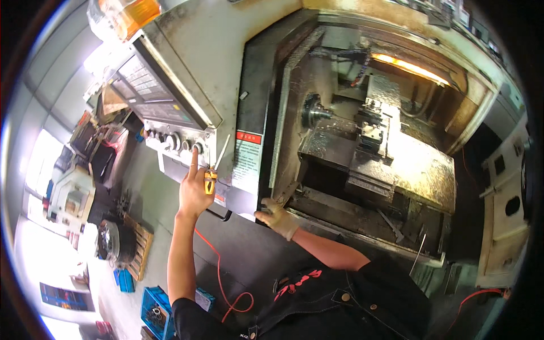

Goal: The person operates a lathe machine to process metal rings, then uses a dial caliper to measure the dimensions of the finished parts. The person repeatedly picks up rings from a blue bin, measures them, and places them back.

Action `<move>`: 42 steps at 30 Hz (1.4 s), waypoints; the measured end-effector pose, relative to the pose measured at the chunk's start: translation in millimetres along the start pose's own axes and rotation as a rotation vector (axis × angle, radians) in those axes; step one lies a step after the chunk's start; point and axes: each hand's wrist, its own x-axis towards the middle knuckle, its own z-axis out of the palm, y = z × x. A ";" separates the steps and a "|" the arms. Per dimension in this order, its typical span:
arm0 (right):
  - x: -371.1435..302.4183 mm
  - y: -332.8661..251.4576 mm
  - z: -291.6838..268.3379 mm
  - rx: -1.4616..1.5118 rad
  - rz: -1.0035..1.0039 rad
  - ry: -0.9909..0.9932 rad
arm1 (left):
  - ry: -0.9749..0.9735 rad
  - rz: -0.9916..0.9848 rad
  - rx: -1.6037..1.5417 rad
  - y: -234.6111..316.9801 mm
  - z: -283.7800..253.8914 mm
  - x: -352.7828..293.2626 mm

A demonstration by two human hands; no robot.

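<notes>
My bare left hand [195, 191] is at the lathe's control panel [170, 141], its index finger stretched onto a round button [198, 148]. The other fingers of that hand curl around a yellow-and-black air blow gun [210, 182], whose thin metal nozzle points up beside the panel. In a pale work glove, my right hand [279, 219] grips the lower edge of the dark sliding door [249, 195]. To the right of the door, the lathe's inside shows a chuck [313, 111] and a block of cutting tool holders [371, 129] on a wet metal slide [419, 164].
An orange hose [218, 266] hangs and loops beneath my left forearm. At the lower left, a blue crate [153, 306] holds metal parts near a wooden pallet [140, 243]. A lit lamp [411, 69] glows inside the machine. Another pale machine [504, 209] stands at the right.
</notes>
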 end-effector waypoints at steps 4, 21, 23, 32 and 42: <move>0.3 -12.9 9.6 -0.135 -0.017 0.009 | -0.112 -0.069 -0.111 -0.7 -20.2 6.9; -122.8 -39.2 -72.1 0.046 0.049 0.230 | -0.070 -0.790 -0.423 -36.6 212.4 -447.1; -147.7 -30.0 -89.5 0.072 0.054 0.294 | -0.192 -0.979 -0.365 -37.3 239.2 -534.8; -248.6 -10.0 -172.9 -0.199 0.005 0.573 | -0.489 -1.128 -0.339 -39.3 258.1 -584.9; -306.8 1.1 -235.9 -0.076 -0.052 0.635 | -0.485 -1.033 -0.467 -55.1 252.0 -448.4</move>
